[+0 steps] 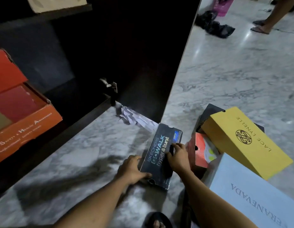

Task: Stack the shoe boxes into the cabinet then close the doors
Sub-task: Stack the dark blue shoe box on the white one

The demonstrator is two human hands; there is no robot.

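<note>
black box (161, 153), yellow box (244, 142), grey-veined marble floor (233, 71)

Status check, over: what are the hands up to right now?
Left hand, right hand grip black shoe box. Box on floor, outside cabinet. Crumpled paper beside open door.

Pale blue box (251, 199) cut off at bottom right, orange box (24, 122) at left.

I see a gray marble floor (225, 71). Crumpled white paper (133, 116) lies on it at the foot of the dark cabinet door (143, 55). A black Skechers box (157, 148) sits just in front of that door's edge. A black plastic bag (215, 25) lies far behind the door.
</note>
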